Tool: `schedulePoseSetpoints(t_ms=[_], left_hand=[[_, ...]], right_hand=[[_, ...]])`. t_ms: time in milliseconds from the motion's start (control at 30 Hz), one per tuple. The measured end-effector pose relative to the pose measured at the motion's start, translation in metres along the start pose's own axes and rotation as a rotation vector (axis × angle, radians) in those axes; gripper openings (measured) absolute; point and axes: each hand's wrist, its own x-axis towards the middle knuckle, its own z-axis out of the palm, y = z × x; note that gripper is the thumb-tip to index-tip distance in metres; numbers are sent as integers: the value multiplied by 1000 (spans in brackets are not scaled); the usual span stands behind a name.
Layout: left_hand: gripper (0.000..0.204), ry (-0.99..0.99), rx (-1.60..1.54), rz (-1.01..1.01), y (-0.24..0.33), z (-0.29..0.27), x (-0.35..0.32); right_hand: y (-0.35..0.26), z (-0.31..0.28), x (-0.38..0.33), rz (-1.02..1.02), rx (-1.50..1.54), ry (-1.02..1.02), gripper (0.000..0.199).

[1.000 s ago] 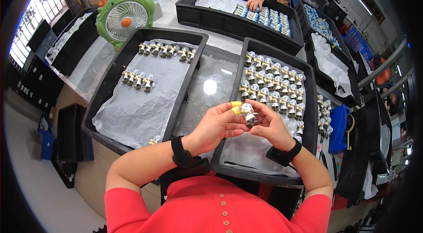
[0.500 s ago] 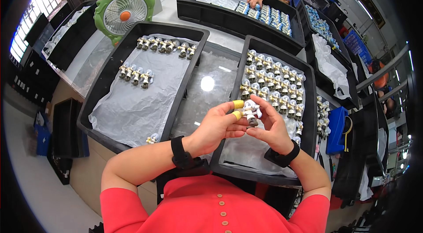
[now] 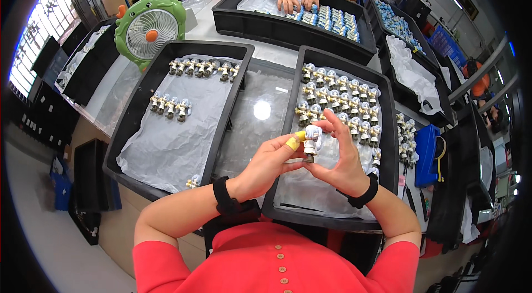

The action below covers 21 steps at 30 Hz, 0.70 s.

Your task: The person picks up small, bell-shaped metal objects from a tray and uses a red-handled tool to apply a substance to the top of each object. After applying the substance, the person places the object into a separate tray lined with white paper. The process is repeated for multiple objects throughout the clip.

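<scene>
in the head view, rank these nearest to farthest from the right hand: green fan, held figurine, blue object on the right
1. Held figurine, at the right hand
2. Blue object, out to the right
3. Green fan, farthest, at upper left

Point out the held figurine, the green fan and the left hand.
Held figurine [image 3: 311, 143], head view: on its white torso.
Green fan [image 3: 152, 36], head view: on its orange hub.
Left hand [image 3: 270, 161], head view: middle of the hand.

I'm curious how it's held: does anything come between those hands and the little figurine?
Only yellow finger covers, on the left hand, stand between it and the figurine; nothing visible stands between the figurine and the right hand.
</scene>
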Motion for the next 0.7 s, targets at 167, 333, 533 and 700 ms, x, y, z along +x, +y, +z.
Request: schedulePoseSetpoints(t_ms=[167, 333, 533, 700], left_hand=[[42, -73, 33, 35, -2, 0, 0], [43, -138, -67, -5, -2, -4, 1], [46, -197, -187, -41, -3, -6, 4], [49, -211, -130, -37, -1, -3, 3]], right_hand=[[0, -1, 0, -33, -50, -2, 91], [-2, -2, 2, -75, -83, -2, 90], [-2, -4, 2, -23, -14, -17, 90], [4, -4, 0, -43, -42, -42, 94]])
